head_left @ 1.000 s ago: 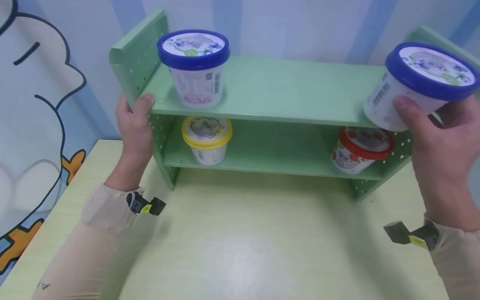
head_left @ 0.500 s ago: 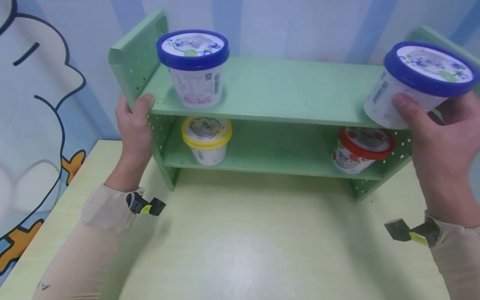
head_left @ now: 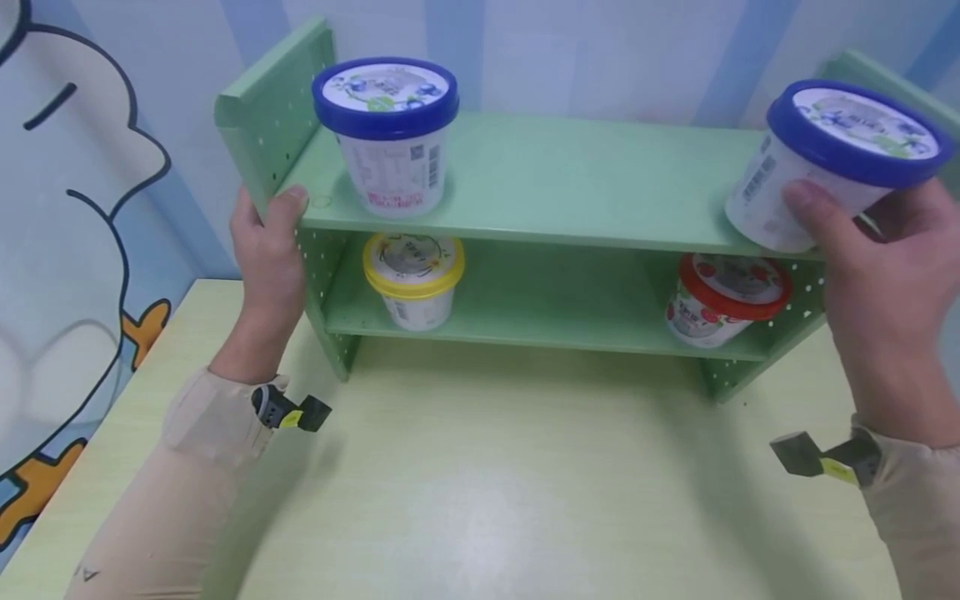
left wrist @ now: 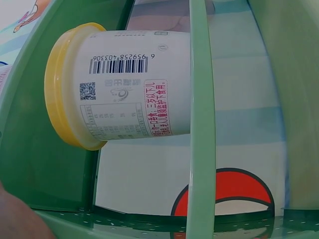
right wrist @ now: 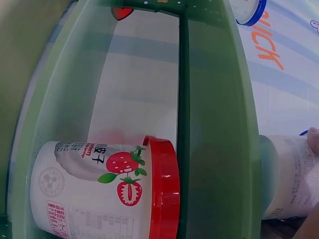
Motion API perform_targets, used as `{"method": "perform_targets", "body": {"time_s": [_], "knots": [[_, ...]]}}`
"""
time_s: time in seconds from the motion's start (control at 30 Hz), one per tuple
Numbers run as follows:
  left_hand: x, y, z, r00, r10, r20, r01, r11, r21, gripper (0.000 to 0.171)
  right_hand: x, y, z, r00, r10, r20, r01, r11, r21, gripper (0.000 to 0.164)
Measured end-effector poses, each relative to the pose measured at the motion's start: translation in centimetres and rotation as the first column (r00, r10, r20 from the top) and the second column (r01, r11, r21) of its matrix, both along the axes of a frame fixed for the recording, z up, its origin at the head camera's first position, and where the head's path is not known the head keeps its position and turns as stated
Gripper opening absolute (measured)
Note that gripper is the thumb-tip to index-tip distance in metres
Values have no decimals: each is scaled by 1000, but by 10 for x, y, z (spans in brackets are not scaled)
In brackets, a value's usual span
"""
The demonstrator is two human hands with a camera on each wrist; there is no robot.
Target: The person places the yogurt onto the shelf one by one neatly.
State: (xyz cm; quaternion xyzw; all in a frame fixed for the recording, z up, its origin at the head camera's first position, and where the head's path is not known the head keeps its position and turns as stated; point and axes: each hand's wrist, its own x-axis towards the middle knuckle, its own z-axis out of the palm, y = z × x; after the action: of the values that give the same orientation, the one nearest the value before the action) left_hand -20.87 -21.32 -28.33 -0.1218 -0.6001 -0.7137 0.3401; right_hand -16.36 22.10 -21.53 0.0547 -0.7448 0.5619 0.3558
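A green two-tier shelf (head_left: 585, 183) stands on the table. My left hand (head_left: 270, 250) grips its left side panel, thumb over the top board. Near that thumb sits an upright blue-lidded ice cream tub (head_left: 393, 167). Fingers and thumb of my right hand (head_left: 892, 267) hold a second blue-lidded tub (head_left: 817, 154) at the right end of the top board; whether its base touches the board I cannot tell. On the lower board are a yellow-lidded tub (head_left: 416, 283) at left, also close in the left wrist view, and a red-lidded strawberry tub (right wrist: 104, 189) at right.
The pale table (head_left: 480, 467) extends in front of the shelf. Behind rises a blue striped wall (head_left: 525, 58), with a cartoon figure (head_left: 67, 208) at left. The shelf's right side panel (head_left: 885, 92) stands partly behind the held tub.
My right hand and the blue-lidded tub in it have shifted slightly toward the back and a little left. The left hand and the other tubs stay in place.
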Motion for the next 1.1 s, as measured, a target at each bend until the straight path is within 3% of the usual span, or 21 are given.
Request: {"method": "perform_targets", "body": {"time_s": [0.47, 1.1], "knots": [[-1, 0, 0, 1000, -10, -9, 11, 1000, 11, 32, -3, 0, -1, 998, -64, 22, 62, 993, 96, 48], [0, 1, 0, 1000, 12, -10, -12, 1000, 5, 32, -8, 1, 2, 999, -17, 33, 16, 1000, 26, 52]]}}
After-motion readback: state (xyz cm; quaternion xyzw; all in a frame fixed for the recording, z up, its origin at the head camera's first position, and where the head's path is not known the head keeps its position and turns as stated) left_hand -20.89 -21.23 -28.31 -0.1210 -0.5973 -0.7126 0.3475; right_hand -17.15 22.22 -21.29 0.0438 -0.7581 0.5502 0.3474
